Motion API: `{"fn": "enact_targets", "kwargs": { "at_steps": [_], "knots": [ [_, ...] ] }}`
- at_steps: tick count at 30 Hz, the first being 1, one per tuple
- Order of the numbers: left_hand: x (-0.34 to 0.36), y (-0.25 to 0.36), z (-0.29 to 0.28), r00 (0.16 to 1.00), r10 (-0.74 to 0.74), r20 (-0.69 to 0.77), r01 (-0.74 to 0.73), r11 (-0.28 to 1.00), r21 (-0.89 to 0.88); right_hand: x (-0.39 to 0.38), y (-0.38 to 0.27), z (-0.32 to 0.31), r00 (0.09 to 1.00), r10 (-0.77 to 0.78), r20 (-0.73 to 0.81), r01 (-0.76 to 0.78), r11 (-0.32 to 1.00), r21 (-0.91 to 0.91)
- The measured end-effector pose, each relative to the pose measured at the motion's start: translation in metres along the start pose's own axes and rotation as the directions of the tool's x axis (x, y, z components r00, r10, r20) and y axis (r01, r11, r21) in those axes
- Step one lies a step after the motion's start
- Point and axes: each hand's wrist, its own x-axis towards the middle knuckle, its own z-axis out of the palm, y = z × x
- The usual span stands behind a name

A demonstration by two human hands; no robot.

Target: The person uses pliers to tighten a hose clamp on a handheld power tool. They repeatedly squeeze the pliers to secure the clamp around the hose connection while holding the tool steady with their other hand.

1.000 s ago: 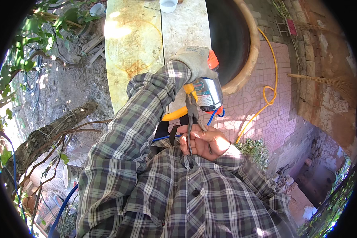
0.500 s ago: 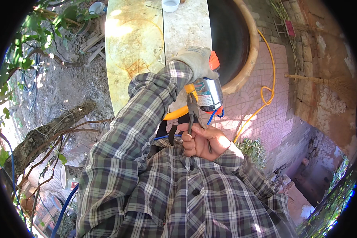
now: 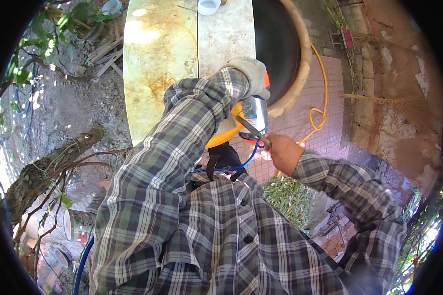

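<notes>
My left hand, in a pale work glove, wraps over the upper end of a silver cylindrical device with orange-red ends, perhaps a small pump; most of the fingers are hidden. A yellow fitting sits at the device's side, with a yellow hose below it. My bare right hand is closed round the handles of a pair of pliers, whose jaws are at the yellow fitting. Whether the jaws grip it I cannot tell. A blue cord runs from the device's lower end.
A stained, pale table bears a white cup. Right of it stands a big dark vat with a thick tan rim. A yellow cord crosses the pink tiles. A tree trunk and a bucket are at left.
My right hand has swung out to the right and turned over, with the pliers now slanting across the device's front. The left hand still holds the device; the whole view has shifted slightly.
</notes>
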Motion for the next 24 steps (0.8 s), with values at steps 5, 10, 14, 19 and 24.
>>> {"fn": "enact_targets", "kwargs": {
  "at_steps": [5, 10, 14, 19, 24],
  "knots": [
    [0.008, 0.011, 0.004, 0.999, 0.039, -0.014, -0.040, 0.997, -0.064, -0.011, -0.031, -0.067, 0.997, 0.024, 0.070, 0.019, 0.829, -0.558],
    [0.008, -0.002, 0.010, 0.998, 0.054, -0.032, -0.057, 0.995, -0.079, 0.005, 0.000, -0.057, 0.992, -0.110, 0.065, 0.127, 0.783, -0.609],
    [0.012, 0.003, 0.007, 0.997, 0.039, -0.060, -0.043, 0.996, -0.073, 0.004, 0.024, -0.049, 0.976, -0.218, 0.028, 0.196, 0.805, -0.560],
    [0.012, 0.005, 0.006, 0.997, 0.051, -0.059, -0.054, 0.997, -0.062, 0.021, 0.049, -0.050, 0.934, -0.357, 0.031, 0.322, 0.798, -0.509],
    [0.001, 0.005, 0.003, 0.998, 0.055, -0.012, -0.055, 0.998, -0.029, 0.058, 0.045, -0.057, 0.874, -0.483, -0.060, 0.388, 0.766, -0.512]
  ]
}}
